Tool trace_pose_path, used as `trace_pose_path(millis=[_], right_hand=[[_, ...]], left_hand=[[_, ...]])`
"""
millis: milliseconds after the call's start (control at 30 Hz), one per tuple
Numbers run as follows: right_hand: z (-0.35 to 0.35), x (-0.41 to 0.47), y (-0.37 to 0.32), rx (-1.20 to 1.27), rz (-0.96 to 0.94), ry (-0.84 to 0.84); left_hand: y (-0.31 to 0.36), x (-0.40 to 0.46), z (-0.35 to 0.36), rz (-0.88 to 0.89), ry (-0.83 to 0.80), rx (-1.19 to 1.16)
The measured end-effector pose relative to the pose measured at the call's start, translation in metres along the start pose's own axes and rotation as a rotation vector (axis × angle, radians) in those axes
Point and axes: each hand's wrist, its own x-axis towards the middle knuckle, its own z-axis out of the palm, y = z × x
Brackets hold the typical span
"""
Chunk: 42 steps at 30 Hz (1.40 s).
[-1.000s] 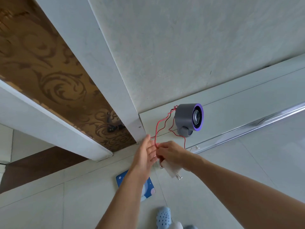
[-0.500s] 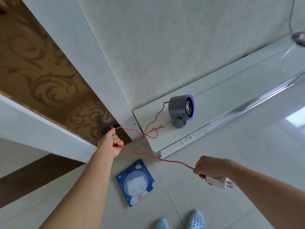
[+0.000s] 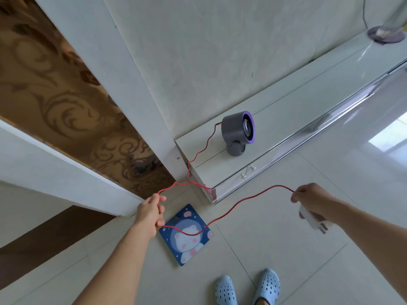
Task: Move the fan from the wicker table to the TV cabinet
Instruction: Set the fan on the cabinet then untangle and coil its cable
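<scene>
A small grey fan (image 3: 236, 131) with a purple front ring stands upright near the left end of the low white TV cabinet (image 3: 293, 111). Its red cord (image 3: 237, 204) runs off the cabinet's left end, down to the floor side and across between my hands. My left hand (image 3: 152, 211) is closed on the cord, left of the cabinet corner. Out to the right, in front of the cabinet, my right hand (image 3: 312, 200) pinches the cord's end and holds the white plug adapter (image 3: 312, 220) under the palm.
A blue bathroom scale (image 3: 186, 235) with a cartoon print lies on the tiled floor between my arms. My feet in pale blue clogs (image 3: 246, 287) stand below it. A white wall pillar (image 3: 123, 89) rises left of the cabinet. A purple round base (image 3: 385, 35) stands on the cabinet's far right end.
My hands have moved apart, drawing the red cord out. The left hand dropped lower and the right hand swung further right with the plug. The fan has stayed in place.
</scene>
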Motion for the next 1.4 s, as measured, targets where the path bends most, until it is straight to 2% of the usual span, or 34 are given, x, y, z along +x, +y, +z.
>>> trace_pose_path(millis=[133, 233, 367, 533, 667, 833, 933, 1000, 1067, 1133, 1200, 1233, 1333, 1400], right_hand=[[0.017, -0.02, -0.013, 0.463, 0.016, -0.067], [0.026, -0.029, -0.022, 0.642, 0.02, -0.098], [0.033, -0.04, -0.032, 0.596, -0.099, -0.061], [0.037, -0.054, -0.035, 0.506, -0.237, -0.081], [0.039, -0.065, -0.049, 0.573, -0.23, -0.2], [0.051, -0.067, -0.07, 0.618, -0.162, -0.389], [0.051, -0.062, -0.07, 0.615, -0.174, -0.383], [0.049, -0.062, -0.065, 0.519, -0.214, -0.359], [0.047, -0.063, -0.06, 0.431, -0.241, -0.333], [0.044, -0.062, -0.056, 0.363, -0.259, -0.316], [0.042, -0.059, -0.053, 0.326, -0.273, -0.298], [0.042, -0.057, -0.051, 0.313, -0.286, -0.288], [0.039, -0.054, -0.047, 0.227, -0.356, -0.27], [0.036, -0.055, -0.045, 0.155, -0.429, -0.288]], left_hand=[[-0.016, -0.032, 0.03, 0.143, -0.176, 0.162], [-0.019, -0.052, 0.049, 0.206, -0.264, 0.166], [-0.015, -0.079, 0.065, 0.258, -0.351, 0.073], [-0.017, -0.119, 0.074, 0.419, -0.423, 0.114], [-0.031, -0.137, 0.089, 0.437, -0.527, 0.181], [-0.036, -0.155, 0.107, 0.442, -0.674, 0.407], [-0.031, -0.157, 0.113, 0.385, -0.706, 0.484], [-0.025, -0.154, 0.112, 0.358, -0.692, 0.499], [-0.017, -0.148, 0.107, 0.343, -0.6, 0.399], [-0.007, -0.139, 0.105, 0.326, -0.416, 0.204], [-0.001, -0.123, 0.111, 0.323, -0.238, 0.151], [0.001, -0.114, 0.117, 0.312, -0.198, 0.178], [0.004, -0.094, 0.144, 0.276, -0.212, 0.318], [0.007, -0.083, 0.16, 0.325, -0.188, 0.409]])
